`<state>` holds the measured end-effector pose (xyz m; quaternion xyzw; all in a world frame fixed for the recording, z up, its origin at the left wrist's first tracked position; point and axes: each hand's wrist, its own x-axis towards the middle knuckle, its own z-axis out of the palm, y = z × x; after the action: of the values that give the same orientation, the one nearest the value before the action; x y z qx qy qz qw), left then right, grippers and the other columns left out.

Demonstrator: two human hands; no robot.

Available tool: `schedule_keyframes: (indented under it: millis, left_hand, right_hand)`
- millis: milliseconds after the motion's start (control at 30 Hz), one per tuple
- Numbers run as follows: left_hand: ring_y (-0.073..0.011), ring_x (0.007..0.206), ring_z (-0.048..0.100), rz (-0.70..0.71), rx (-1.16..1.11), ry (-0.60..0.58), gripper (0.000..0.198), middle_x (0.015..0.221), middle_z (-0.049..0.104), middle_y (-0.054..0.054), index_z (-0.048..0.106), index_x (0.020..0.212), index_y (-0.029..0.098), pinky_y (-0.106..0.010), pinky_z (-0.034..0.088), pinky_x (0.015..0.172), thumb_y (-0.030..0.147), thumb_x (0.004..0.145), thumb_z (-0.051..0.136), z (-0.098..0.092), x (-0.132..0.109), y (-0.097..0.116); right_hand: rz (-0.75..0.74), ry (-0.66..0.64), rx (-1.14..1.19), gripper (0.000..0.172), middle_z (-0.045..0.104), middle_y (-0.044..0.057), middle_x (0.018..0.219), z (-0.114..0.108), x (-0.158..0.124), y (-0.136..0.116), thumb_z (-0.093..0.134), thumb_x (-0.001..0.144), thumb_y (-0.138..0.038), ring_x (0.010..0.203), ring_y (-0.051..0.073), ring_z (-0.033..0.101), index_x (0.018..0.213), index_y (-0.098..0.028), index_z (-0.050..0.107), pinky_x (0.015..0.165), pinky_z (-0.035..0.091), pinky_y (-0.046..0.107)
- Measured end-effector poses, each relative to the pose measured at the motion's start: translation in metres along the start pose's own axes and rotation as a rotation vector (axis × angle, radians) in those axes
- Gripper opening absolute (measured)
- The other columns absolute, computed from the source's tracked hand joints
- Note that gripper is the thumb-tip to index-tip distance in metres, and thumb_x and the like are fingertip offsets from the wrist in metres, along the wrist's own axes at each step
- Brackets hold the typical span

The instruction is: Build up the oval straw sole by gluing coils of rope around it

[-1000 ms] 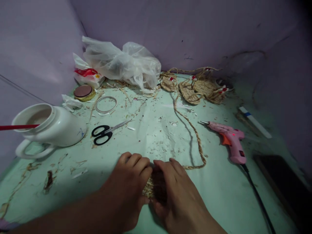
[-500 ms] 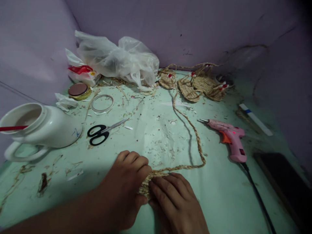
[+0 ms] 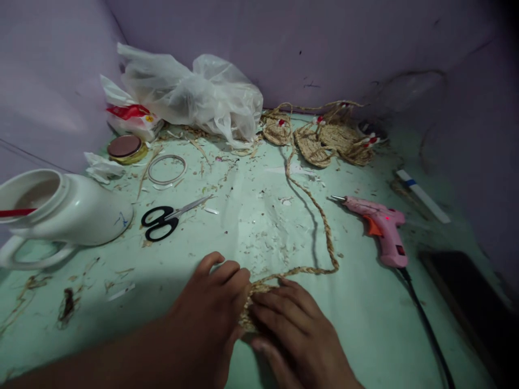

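A small coiled piece of braided straw (image 3: 248,313) lies at the near middle of the table, mostly hidden under my hands. My left hand (image 3: 214,308) is closed on its left edge, the fingers curled over it. From the right, my right hand (image 3: 295,324) grips the coil, fingers laid across its top and the thumb below. A braided straw cord (image 3: 326,232) runs out from the coil's far edge to the right, then bends back toward the wall. To the right of the cord lies a pink glue gun (image 3: 381,219) with a red light showing.
Black-handled scissors (image 3: 164,221) and a tape ring (image 3: 167,168) lie left. A white mug (image 3: 93,210) rests there on its side. Behind are a plastic bag (image 3: 203,100) and straw pieces with red and white beads (image 3: 312,143). A dark phone-like slab (image 3: 466,302) lies right.
My right thumb has come away from the coil's near side and my left index finger has lifted slightly. The cord's near stretch has shifted a little. The camera view has moved slightly.
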<state>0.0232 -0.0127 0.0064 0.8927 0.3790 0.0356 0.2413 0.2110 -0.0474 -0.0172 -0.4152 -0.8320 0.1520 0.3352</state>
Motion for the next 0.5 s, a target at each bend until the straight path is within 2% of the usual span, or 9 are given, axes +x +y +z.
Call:
schedule_keyframes:
  millis: [67,133,233,333,400,467,500]
  left_hand:
    - [-0.0259,0.095,0.048,-0.022,-0.019,-0.023,0.023,0.098,0.06,-0.007,0.058,0.094,0.017,-0.052,0.027,0.096,0.017,0.071,0.061,-0.003,0.001,0.001]
    - [-0.0261,0.094,0.049,-0.038,-0.033,-0.052,0.024,0.097,0.06,-0.007,0.059,0.093,0.017,-0.051,0.029,0.095,0.022,0.071,0.065,-0.007,0.003,0.001]
    - [-0.0257,0.093,0.05,-0.045,-0.034,-0.1,0.028,0.097,0.061,-0.006,0.06,0.096,0.017,-0.05,0.03,0.095,0.027,0.071,0.067,-0.013,0.007,0.002]
    - [-0.0264,0.092,0.051,-0.039,-0.016,-0.132,0.03,0.097,0.061,-0.008,0.061,0.097,0.016,-0.05,0.031,0.093,0.029,0.071,0.068,-0.018,0.01,0.001]
    - [-0.0267,0.092,0.051,-0.033,-0.008,-0.136,0.029,0.097,0.061,-0.008,0.062,0.096,0.015,-0.05,0.031,0.093,0.031,0.072,0.067,-0.021,0.01,0.001]
    - [-0.0263,0.093,0.051,-0.029,-0.005,-0.133,0.028,0.097,0.061,-0.008,0.061,0.096,0.016,-0.05,0.03,0.094,0.031,0.073,0.066,-0.022,0.01,0.001]
    - [-0.0262,0.093,0.051,-0.03,-0.003,-0.13,0.028,0.098,0.061,-0.008,0.061,0.096,0.016,-0.049,0.03,0.095,0.03,0.073,0.066,-0.023,0.01,0.001]
  right_hand:
    - [0.012,0.028,-0.003,0.017,0.072,0.007,0.096,-0.016,0.003,0.009,0.055,0.084,-0.012,0.09,0.019,0.064,0.099,-0.014,0.064,0.095,0.044,0.038]
    - [0.038,0.008,-0.115,0.031,0.07,0.01,0.104,-0.028,0.007,0.019,0.048,0.081,-0.002,0.097,0.021,0.061,0.107,-0.012,0.062,0.097,0.04,0.043]
    - [0.017,-0.158,-0.262,0.043,0.069,0.009,0.112,-0.035,0.016,0.035,0.045,0.076,0.0,0.105,0.028,0.058,0.112,-0.014,0.063,0.096,0.034,0.053]
    - [-0.056,-0.254,-0.303,0.036,0.073,0.004,0.099,-0.035,0.023,0.046,0.047,0.077,-0.001,0.095,0.027,0.062,0.099,-0.019,0.068,0.097,0.032,0.054]
    - [-0.084,-0.281,-0.324,0.03,0.072,0.004,0.09,-0.036,0.027,0.049,0.049,0.077,-0.002,0.083,0.023,0.063,0.091,-0.02,0.069,0.091,0.04,0.047]
    - [-0.081,-0.305,-0.341,0.028,0.071,0.005,0.084,-0.037,0.029,0.05,0.049,0.074,-0.001,0.074,0.02,0.062,0.084,-0.018,0.069,0.073,0.048,0.037]
    - [-0.072,-0.31,-0.345,0.027,0.07,0.006,0.083,-0.037,0.03,0.05,0.049,0.073,0.0,0.07,0.02,0.061,0.081,-0.017,0.068,0.064,0.047,0.033]
